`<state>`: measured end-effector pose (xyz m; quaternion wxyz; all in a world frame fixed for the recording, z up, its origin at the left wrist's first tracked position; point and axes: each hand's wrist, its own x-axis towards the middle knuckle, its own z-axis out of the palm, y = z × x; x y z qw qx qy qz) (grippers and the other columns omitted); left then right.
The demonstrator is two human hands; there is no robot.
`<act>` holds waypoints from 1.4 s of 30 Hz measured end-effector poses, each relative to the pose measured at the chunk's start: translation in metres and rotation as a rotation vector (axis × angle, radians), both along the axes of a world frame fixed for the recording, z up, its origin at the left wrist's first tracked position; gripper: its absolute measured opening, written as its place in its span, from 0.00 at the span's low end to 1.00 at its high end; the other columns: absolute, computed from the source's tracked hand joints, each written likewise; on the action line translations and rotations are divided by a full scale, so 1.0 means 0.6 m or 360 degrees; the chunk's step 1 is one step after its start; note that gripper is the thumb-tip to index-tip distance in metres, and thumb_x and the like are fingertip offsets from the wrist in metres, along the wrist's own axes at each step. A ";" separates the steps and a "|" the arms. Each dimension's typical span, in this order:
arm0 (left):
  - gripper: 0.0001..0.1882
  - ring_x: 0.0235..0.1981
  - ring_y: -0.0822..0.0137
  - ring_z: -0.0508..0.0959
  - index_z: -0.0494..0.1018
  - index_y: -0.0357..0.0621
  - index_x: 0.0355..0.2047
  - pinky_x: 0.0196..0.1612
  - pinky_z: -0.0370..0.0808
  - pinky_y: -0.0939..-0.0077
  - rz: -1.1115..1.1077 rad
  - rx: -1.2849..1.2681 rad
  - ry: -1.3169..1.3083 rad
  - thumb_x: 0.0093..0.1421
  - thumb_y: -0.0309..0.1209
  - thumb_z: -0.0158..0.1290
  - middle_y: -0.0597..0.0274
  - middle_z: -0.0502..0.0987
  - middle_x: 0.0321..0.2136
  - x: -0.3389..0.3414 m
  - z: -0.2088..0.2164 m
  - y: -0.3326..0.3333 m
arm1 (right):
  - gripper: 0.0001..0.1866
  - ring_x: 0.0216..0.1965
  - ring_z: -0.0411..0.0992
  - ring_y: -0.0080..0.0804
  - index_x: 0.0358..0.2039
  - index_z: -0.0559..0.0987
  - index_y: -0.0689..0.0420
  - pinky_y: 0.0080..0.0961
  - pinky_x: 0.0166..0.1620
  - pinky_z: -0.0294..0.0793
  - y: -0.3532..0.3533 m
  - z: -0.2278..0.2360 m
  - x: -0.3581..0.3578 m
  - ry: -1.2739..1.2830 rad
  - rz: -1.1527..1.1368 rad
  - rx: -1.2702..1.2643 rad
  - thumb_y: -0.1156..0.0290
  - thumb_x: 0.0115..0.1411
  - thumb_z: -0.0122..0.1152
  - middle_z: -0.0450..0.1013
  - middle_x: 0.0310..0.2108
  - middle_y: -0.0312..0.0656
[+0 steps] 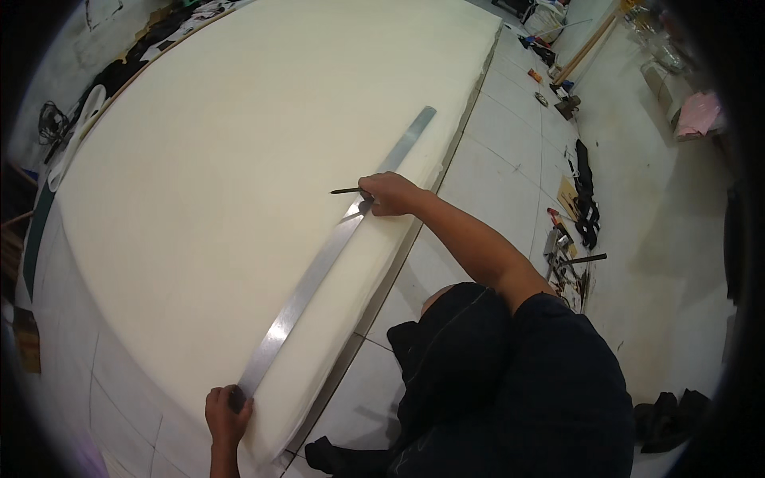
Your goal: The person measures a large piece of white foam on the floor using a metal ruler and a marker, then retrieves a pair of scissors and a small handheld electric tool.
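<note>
From my remote seat I saw the right hand (pixel 390 193) closed around a slim dark stick (pixel 344 191), whose pointed end stuck out leftward above the metal strip (pixel 307 287). The same hand rested on the strip, past its middle toward the far end. The left hand (pixel 226 414) lay at the strip's near end, its fingers bent over a small dark patch there; I could not tell whether they gripped the strip or merely pressed on it.

The strip itself lay flat and slantwise on a broad cream slab (pixel 207 159), close to the slab's right-hand edge and running roughly along it. The slab sat low over a white tiled floor (pixel 502 175). To the right of it I had the wearer's dark-clothed knee (pixel 458 327) in view, bent beside the slab's edge.

Farther right, small clutter lined the foot of the wall, with a black strap (pixel 587 191) among it and a wooden pole (pixel 590 46) leaning farther up. A pink item (pixel 698 114) showed near the right rim. Beyond the slab's left side I saw a tangled dark cable (pixel 52 123) beside a white loop (pixel 97 99).
</note>
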<state>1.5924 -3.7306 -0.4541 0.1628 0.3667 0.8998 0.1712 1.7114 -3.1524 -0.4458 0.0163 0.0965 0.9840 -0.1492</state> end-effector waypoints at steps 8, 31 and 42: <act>0.22 0.36 0.54 0.74 0.73 0.39 0.37 0.40 0.73 0.62 -0.0118 0.0114 0.0018 0.41 0.30 0.66 0.53 0.73 0.32 -0.009 -0.009 -0.047 | 0.14 0.39 0.71 0.44 0.32 0.69 0.56 0.38 0.40 0.69 -0.038 0.007 0.008 -0.0098 -0.0105 -0.0131 0.74 0.45 0.62 0.72 0.30 0.42; 0.16 0.31 0.65 0.74 0.75 0.38 0.36 0.38 0.72 0.71 0.0796 -0.0169 -0.0439 0.54 0.39 0.60 0.59 0.75 0.30 -0.095 0.027 -0.178 | 0.24 0.43 0.72 0.41 0.50 0.72 0.58 0.33 0.49 0.70 -0.042 0.001 0.029 -0.0158 -0.0201 -0.0114 0.74 0.51 0.64 0.74 0.42 0.48; 0.27 0.30 0.69 0.72 0.66 0.41 0.33 0.35 0.70 0.76 0.1070 0.0020 -0.0902 0.47 0.47 0.67 0.61 0.71 0.25 -0.004 -0.009 -0.209 | 0.22 0.35 0.69 0.41 0.45 0.73 0.59 0.32 0.42 0.70 -0.049 0.021 0.016 -0.0255 0.0065 0.0012 0.78 0.48 0.64 0.70 0.32 0.44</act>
